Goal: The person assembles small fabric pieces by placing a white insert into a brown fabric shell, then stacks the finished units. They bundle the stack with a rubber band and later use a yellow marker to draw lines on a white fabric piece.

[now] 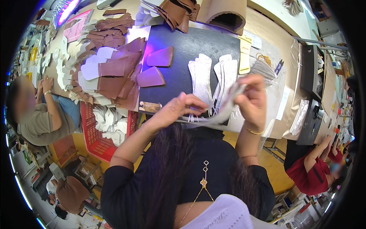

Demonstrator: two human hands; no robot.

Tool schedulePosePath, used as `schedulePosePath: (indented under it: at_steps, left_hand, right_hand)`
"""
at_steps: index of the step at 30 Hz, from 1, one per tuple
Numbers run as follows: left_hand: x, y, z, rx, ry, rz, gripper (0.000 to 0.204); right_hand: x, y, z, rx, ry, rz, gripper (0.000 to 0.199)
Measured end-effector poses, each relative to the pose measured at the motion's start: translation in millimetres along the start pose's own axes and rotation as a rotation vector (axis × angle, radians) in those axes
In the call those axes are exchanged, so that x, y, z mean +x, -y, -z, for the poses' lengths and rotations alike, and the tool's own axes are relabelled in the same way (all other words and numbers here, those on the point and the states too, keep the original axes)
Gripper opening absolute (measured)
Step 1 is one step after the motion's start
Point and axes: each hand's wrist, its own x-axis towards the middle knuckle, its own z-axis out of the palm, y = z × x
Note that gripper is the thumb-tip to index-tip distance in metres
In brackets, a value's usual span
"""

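Note:
My left hand (179,108) and my right hand (252,100) are raised over the near edge of a black work mat (183,45). Together they pinch a pale grey, long cut piece of material (225,110) that bends between them. On the mat behind the hands lie two fans of white, tongue-shaped cut pieces (202,78). Further left on the mat rest two brown wedge-shaped leather pieces (160,57). A gold bracelet circles my right wrist.
A heap of brown and white cut pieces (110,72) covers the table's left side. A red plastic basket (101,143) with white pieces stands below it. A cardboard tube (225,13) lies at the back. A grey machine (310,72) sits right. Other people sit left and right.

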Motion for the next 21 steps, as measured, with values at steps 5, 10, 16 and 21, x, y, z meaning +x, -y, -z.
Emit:
schedulePosePath:
  at_steps: [5,10,16,21]
  left_hand:
    - [-2.6,-2.9,18.7,-0.351,-0.397,0.158,0.068]
    - [6.6,-15.9,17.4,-0.628,-0.407,0.26,0.073]
    - [28.1,-26.2,11.5,-0.545,-0.407,0.384,0.071]
    - [53.0,-24.2,10.6,-0.253,-0.249,0.425,0.06]
  right_hand:
    - [20.3,4.5,-1.2,-0.121,0.049,-0.087,0.037]
    - [49.0,-30.3,-0.7,-1.061,0.008,0.072,0.048]
    - [12.7,-39.2,33.1,-1.291,-0.264,-0.225,0.052]
    - [-4.5,-51.3,32.9,-1.268,-0.362,-0.27,0.065]
